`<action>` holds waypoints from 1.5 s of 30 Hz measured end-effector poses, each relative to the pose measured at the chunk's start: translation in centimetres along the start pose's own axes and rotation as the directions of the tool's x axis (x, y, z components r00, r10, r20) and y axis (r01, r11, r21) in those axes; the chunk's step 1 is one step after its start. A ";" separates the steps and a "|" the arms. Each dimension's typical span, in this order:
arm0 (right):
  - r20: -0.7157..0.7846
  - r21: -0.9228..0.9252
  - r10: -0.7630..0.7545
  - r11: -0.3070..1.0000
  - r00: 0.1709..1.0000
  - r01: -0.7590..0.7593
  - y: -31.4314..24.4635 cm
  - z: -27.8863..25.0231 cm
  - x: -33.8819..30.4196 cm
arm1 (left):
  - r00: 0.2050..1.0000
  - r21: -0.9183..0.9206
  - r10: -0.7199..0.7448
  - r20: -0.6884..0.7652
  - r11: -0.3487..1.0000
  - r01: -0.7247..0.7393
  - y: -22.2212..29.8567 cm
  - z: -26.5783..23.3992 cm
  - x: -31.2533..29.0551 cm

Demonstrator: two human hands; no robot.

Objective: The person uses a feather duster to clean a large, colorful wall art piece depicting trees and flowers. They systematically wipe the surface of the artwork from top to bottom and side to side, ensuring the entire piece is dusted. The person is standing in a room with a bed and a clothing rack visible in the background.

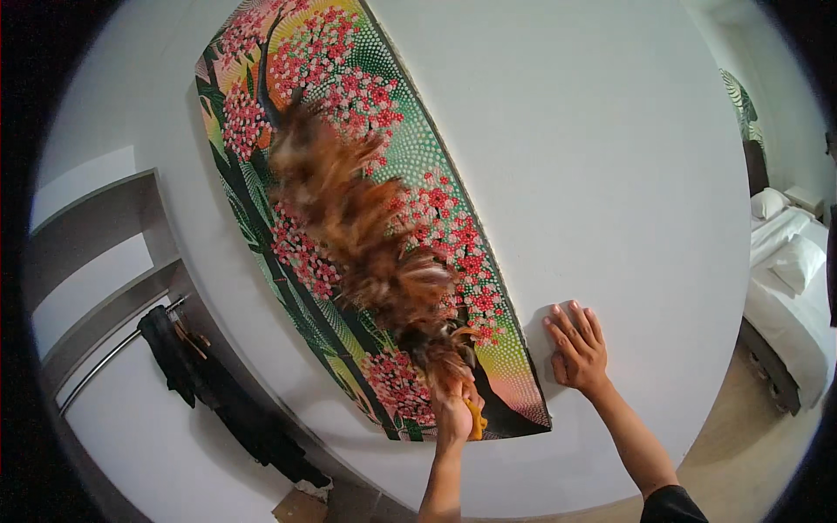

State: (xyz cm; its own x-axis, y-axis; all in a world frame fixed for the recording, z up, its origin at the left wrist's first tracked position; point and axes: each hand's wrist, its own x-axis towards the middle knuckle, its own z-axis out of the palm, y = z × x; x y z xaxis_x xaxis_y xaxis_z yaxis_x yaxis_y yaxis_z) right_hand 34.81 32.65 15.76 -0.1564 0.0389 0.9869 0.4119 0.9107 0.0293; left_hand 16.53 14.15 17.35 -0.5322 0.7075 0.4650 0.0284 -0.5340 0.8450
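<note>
A brown feather duster (357, 227) lies slantwise across a colourful painting (501, 383) on the white wall, its plumes smeared by motion. My left hand (455, 410) is wrapped round its lower end, where a bit of yellow shows beside the palm; most of the handle is hidden in the grip. Pink blossoms, dark trunks and dotted green and yellow ground cover the canvas. To the right of the painting's lower edge, my right hand (579, 347) rests flat on the wall with fingers stretched out, holding nothing.
At the left, an open wardrobe has shelves (96, 205) and a metal rail (100, 370) with dark clothes (222, 410) hanging from it. A small brown box (299, 507) sits below them. Beyond the wall's right edge stands a bed (789, 305) with white pillows.
</note>
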 end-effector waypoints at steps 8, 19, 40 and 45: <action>-0.017 0.005 0.000 1.000 1.000 0.000 -0.1 -0.2 0.1 | 0.999 -0.143 -0.038 -0.034 0.989 0.032 -0.5 -0.7 0.1; -0.020 -0.009 0.014 1.000 1.000 -0.014 -0.3 -0.1 0.1 | 0.992 0.045 -0.038 0.117 0.998 0.033 0.8 0.5 -1.2; -0.020 0.004 0.031 1.000 0.999 -0.031 -0.3 -0.1 0.2 | 0.999 0.073 -0.027 0.030 0.997 0.025 1.7 0.6 -1.2; -0.023 -0.005 0.018 1.000 1.000 -0.018 -0.3 0.0 0.1 | 0.998 0.183 -0.012 0.069 0.983 -0.001 2.4 0.9 -1.5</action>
State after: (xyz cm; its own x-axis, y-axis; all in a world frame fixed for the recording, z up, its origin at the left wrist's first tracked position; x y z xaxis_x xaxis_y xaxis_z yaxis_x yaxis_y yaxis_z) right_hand 34.71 32.40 15.82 -0.1287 0.0455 0.9906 0.4189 0.9079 0.0127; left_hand 18.20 12.24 18.87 -0.4724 0.7441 0.4724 0.1837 -0.4411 0.8785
